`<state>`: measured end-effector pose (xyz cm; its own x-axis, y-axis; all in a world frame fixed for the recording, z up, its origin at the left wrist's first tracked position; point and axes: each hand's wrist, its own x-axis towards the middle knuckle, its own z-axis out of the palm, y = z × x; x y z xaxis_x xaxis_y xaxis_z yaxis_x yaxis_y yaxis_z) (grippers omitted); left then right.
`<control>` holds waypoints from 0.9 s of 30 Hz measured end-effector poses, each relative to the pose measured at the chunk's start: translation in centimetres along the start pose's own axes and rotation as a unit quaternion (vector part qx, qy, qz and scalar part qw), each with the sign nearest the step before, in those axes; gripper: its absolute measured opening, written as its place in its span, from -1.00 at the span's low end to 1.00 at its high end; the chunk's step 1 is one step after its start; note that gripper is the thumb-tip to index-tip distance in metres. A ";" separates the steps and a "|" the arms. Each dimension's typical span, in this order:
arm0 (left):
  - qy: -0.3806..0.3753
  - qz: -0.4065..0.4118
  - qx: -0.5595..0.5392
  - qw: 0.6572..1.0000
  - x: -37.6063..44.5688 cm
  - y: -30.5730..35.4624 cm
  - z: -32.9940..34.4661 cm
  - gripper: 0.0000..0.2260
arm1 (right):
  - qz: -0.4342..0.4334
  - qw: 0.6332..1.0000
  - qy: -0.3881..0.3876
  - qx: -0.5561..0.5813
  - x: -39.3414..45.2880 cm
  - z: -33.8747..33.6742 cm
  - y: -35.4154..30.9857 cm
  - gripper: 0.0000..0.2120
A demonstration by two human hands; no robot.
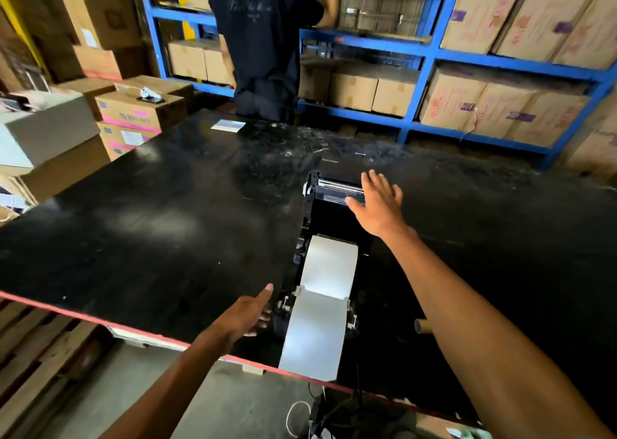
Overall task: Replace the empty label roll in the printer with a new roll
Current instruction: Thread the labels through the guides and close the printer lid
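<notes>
Printer sits open at centre frame on the black bench, lid raised toward the top. New label roll is seated inside, white label strip fed out toward the bottom of the frame and hanging past the bench's red front edge. Right hand is spread flat and open, holding nothing, over the upper right side of the lid. Left hand is open and empty too, fingers extended, just beside the printer's lower left corner by the paper exit. Brown cardboard core lies on the bench right of the printer, partly hidden by the right forearm. Another person stands at blue shelving, upper frame.
</notes>
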<state>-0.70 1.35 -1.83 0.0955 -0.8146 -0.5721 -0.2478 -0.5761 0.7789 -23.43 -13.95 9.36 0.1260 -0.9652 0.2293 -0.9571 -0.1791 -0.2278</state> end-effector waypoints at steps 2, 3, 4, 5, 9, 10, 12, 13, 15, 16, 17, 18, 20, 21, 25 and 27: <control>-0.005 -0.005 -0.006 1.000 0.3 -0.3 0.4 -0.47 | -0.014 0.996 0.089 -0.002 -1.1 0.5 0.0 -0.50; -0.002 -0.008 -0.011 1.000 0.4 -0.4 0.6 -0.46 | -0.026 0.989 0.146 0.008 -2.0 0.6 0.1 -0.58; 0.001 -0.010 -0.014 1.000 0.5 -0.5 0.6 -0.44 | -0.046 0.978 0.201 0.029 -3.1 0.6 0.1 -0.67; 0.004 -0.012 -0.017 1.000 0.6 -0.5 0.6 -0.43 | -0.076 0.964 0.248 0.053 -4.2 0.5 0.2 -0.76; 0.022 -0.021 -0.081 0.996 1.0 -0.6 0.6 -0.35 | -0.168 0.946 0.270 0.056 -8.5 1.3 1.5 -0.87; 0.026 -0.024 -0.100 0.994 1.0 -0.6 0.5 -0.33 | -0.156 0.952 0.253 0.078 -9.4 1.7 1.7 -0.81; 0.030 -0.031 -0.130 0.991 0.8 -0.8 0.5 -0.31 | -0.110 0.963 0.208 0.128 -11.2 2.6 1.8 -0.57; 0.031 -0.035 -0.142 0.989 0.6 -0.8 0.5 -0.32 | -0.096 0.968 0.184 0.139 -12.0 3.0 1.8 -0.41; 0.025 -0.039 -0.149 0.988 -0.1 -0.7 0.7 -0.25 | -0.093 0.977 0.140 0.129 -13.6 4.1 2.0 -0.16; 0.019 -0.038 -0.145 0.989 -0.3 -0.7 0.7 -0.13 | -0.095 0.982 0.120 0.113 -14.3 4.6 2.1 -0.07; 0.016 -0.035 -0.138 0.990 -0.5 -0.6 0.7 -0.03 | -0.098 0.985 0.104 0.099 -15.0 5.1 2.1 -0.01; 0.012 -0.032 -0.128 0.991 -0.5 -0.4 0.7 0.04 | -0.102 0.987 0.093 0.086 -15.5 5.6 2.1 0.04; 0.010 -0.032 -0.101 0.994 -0.5 -0.1 0.8 0.12 | -0.115 0.990 0.067 0.056 -16.4 6.4 2.1 0.08; 0.012 -0.031 -0.085 0.996 -0.5 0.1 0.9 0.11 | -0.121 0.991 0.050 0.041 -16.8 6.9 2.1 0.09; 0.036 -0.007 -0.059 0.998 -0.3 -0.2 1.4 -0.07 | -0.078 0.988 0.028 0.130 -18.2 8.0 2.5 -0.09; 0.033 -0.003 -0.067 0.997 -0.2 -0.5 1.4 -0.07 | -0.002 0.976 0.047 0.211 -18.9 8.4 2.7 -0.21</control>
<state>-1.92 1.88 -2.43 0.1619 -0.8111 -0.5620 -0.1168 -0.5813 0.8053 -26.19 2.18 -3.50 0.0864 -0.9462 0.3119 -0.7621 -0.2645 -0.5910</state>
